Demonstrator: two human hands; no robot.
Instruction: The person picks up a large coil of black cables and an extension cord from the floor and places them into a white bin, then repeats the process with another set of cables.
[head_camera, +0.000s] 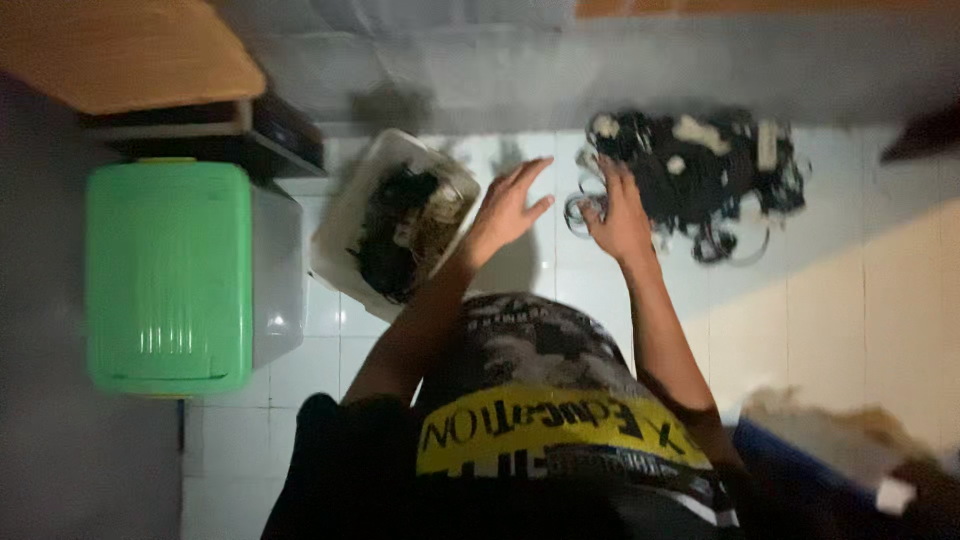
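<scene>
My left hand (510, 208) hovers over the white tiled floor (520, 275) with its fingers spread and nothing in it. It is just right of a tilted white tub (345, 225) that holds tangled black cables (395, 235). My right hand (617, 215) rests on the left edge of a loose pile of black cables (700, 180) with white pieces in it. Its fingers stretch into the pile, and a pale cable loop (578, 213) lies at the thumb. Blur hides whether the hand grips the loop.
A grey bin with a green lid (168, 275) stands at the left, below a wooden table top (120, 50) and a dark shelf. A grey wall base runs along the top. A blue box with pale material (830, 445) sits at the lower right. My patterned shirt fills the bottom.
</scene>
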